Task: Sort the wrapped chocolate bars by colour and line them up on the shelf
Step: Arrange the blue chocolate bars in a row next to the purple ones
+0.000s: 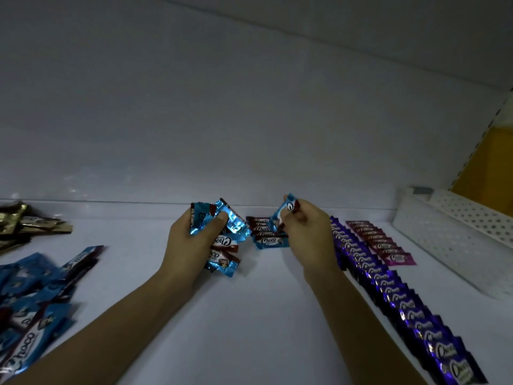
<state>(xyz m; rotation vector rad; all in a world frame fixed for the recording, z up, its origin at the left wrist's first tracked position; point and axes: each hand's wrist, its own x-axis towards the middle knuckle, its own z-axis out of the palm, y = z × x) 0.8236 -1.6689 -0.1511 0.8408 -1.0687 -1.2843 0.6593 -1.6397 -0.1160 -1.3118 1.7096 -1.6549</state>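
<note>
Blue bars (233, 225), purple row (388, 290) right, pink row (380, 241), white basket (455, 240)

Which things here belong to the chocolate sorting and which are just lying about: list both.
In the job: left hand, holding a bunch of blue bars; right hand, pinching one blue bar; started blue row; purple row; pink row; loose blue pile; gold pile; shelf.
Lying about: white perforated basket; yellow panel behind it.

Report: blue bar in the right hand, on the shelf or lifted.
Lifted: the right hand pinches the blue bar off the shelf.
</note>
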